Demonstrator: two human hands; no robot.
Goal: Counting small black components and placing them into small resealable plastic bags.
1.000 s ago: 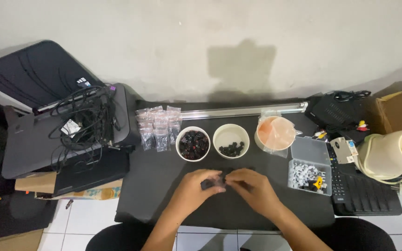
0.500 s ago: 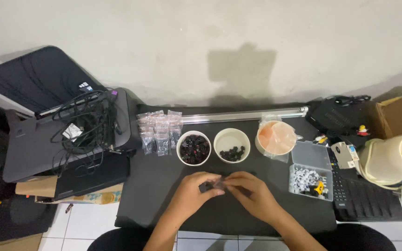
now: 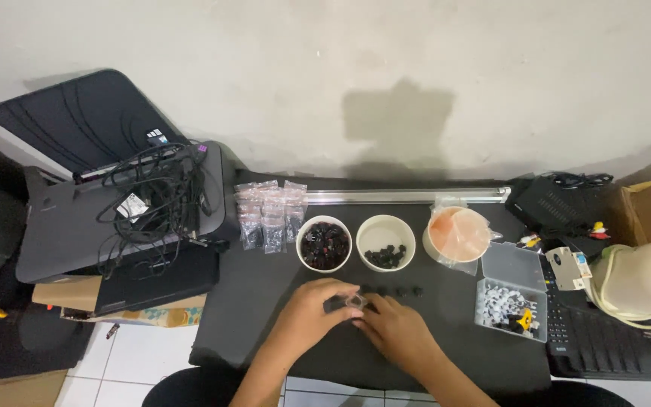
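My left hand (image 3: 312, 312) and my right hand (image 3: 392, 330) meet over the black tabletop (image 3: 250, 301), fingers pinched together around a small clear bag (image 3: 354, 302) with small dark pieces. A few loose black pieces (image 3: 397, 290) lie on the table just beyond my right fingers. Past them stand a white bowl (image 3: 324, 244) full of dark pieces and a second white bowl (image 3: 386, 241) holding only a few. Left of the bowls lies a pile of small clear bags (image 3: 268, 210).
A black printer (image 3: 84, 218) with tangled cables sits at the left. To the right are an orange bowl in plastic wrap (image 3: 457, 234), a clear box of small white and black parts (image 3: 508, 293), a keyboard (image 3: 604, 343), a cream container (image 3: 649, 275) and a long tube (image 3: 408, 196) by the wall.
The camera has tilted, so the table sits lower in view. Both hands stay together at the same spot on the table, working on the small bag.
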